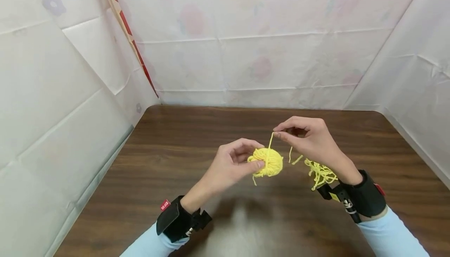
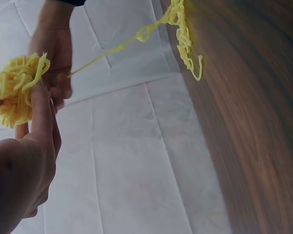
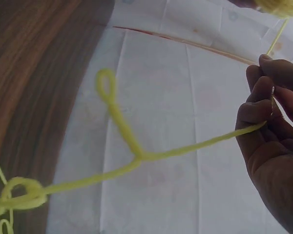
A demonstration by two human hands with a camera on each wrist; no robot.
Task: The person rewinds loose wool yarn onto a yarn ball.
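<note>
Yarn ball (image 1: 268, 162), yellow and loosely wound, is held above the table (image 1: 168, 159) near its middle, between the two hands. Left hand (image 1: 230, 166) pinches the ball between thumb and fingertips, fingers curled round its near side; this steadies the ball so that the strand can be led over it. Right hand (image 1: 309, 138) is raised a little higher and just to the right, thumb and forefinger closed on the yarn strand (image 1: 270, 141), which runs taut from the ball up to the pinch. From that hand the strand passes on, with a small loop in it as the right wrist view shows, down to a loose tangle of yarn (image 1: 320, 173) lying on the table beside the right wrist. The slack there feeds the strand.

Table surface is dark brown wood grain. White sheeting (image 1: 246, 54) with faint flower print and fold creases screens the back and both sides; a red-and-cream strip (image 1: 126, 30) runs slantwise in the left rear corner. Both wrists carry black strapped cameras over light blue sleeves.
</note>
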